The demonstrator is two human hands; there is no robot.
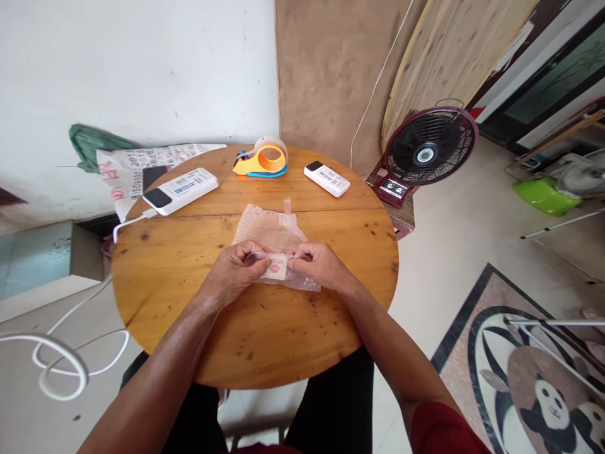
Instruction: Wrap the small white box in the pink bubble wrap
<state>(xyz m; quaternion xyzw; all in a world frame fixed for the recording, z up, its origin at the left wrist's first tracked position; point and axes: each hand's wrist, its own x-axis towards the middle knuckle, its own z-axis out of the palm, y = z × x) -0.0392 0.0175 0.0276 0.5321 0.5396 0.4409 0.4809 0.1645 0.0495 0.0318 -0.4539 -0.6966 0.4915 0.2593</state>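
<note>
A pinkish clear bubble wrap sheet (265,228) lies on the round wooden table, with a short strip sticking up at its far edge. On its near part rests a small whitish square item (278,268) with a reddish mark. My left hand (236,268) pinches the wrap at the item's left side, its thumb touching the item. On the right side, my right hand (319,263) has its fingers closed on the wrap beside the item.
Behind the wrap stands an orange and blue tape dispenser (265,161). A white power bank (182,191) with a cable lies at the left, another white device (327,178) at the right. A dark red fan (425,151) stands beyond the table's right edge (396,252).
</note>
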